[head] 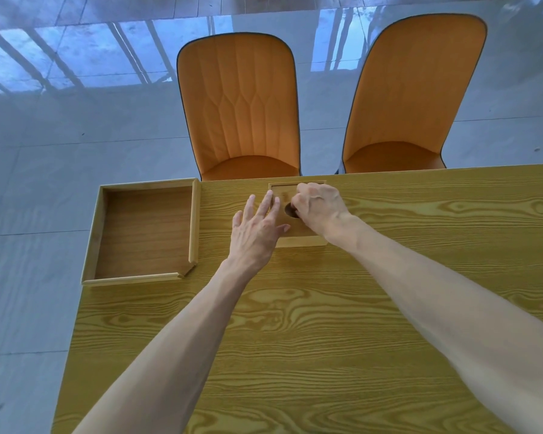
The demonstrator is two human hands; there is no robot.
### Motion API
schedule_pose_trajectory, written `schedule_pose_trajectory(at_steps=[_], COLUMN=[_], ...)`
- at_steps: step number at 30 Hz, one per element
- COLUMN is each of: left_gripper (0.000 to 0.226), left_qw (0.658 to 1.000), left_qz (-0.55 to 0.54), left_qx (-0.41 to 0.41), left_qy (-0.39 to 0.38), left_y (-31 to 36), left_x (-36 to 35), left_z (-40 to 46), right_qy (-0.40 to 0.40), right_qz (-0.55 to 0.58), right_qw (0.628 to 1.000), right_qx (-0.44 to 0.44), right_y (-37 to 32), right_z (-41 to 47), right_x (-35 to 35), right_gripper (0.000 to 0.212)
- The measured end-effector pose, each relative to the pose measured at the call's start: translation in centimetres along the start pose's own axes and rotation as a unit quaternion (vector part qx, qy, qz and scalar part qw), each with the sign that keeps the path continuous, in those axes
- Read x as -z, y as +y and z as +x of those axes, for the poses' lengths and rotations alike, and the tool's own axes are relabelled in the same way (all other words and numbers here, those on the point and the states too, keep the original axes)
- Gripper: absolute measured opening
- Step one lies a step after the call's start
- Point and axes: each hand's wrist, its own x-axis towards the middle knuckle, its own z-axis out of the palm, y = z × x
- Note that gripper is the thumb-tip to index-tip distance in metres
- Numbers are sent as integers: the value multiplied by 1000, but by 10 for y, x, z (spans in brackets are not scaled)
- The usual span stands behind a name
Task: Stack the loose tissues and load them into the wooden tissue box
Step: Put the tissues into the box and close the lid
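A square wooden tissue box [298,238] with a round hole in its lid stands at the table's far edge. My right hand [318,209] rests on the lid with its fingers curled into the hole. My left hand [257,227] lies flat, fingers spread, against the box's left side and top. No loose tissues show anywhere in view; the inside of the box is hidden.
An empty wooden tray [145,230] sits at the table's far left corner, overhanging the edge slightly. Two orange chairs [239,108] [411,95] stand beyond the far edge. The wood-grain table [295,339] ends on the left above a glossy tiled floor.
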Motion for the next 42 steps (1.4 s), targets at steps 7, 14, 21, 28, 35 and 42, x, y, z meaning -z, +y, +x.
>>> schedule_pose_trajectory(at_steps=[7,14,21,28,35,42], left_gripper=[65,65,64,64,65,64], left_qw=[1000,1000,1000,1000,1000,1000], left_qz=[2,6,7,0,-4,-2], left_qx=[5,7,9,13,13,12], left_qy=[-7,-13,-18,-22,-21,-18], left_y=[1,1,2,2,2,2], left_x=[2,2,1,2,2,3], left_z=[0,1,1,2,2,1], right_qy=[2,51,68,34,56,100], right_qz=[2,97,131,133,102,108], right_qw=[1000,994,989,990,993,989], right_qx=[31,10,-3,-39,-35,-11], right_y=[3,12,15,13,10,21], right_z=[-6,-13,-18,-22,-19,-15], right_x=[-1,7,12,12,17,39], right_gripper=[17,19,19,35,26,20])
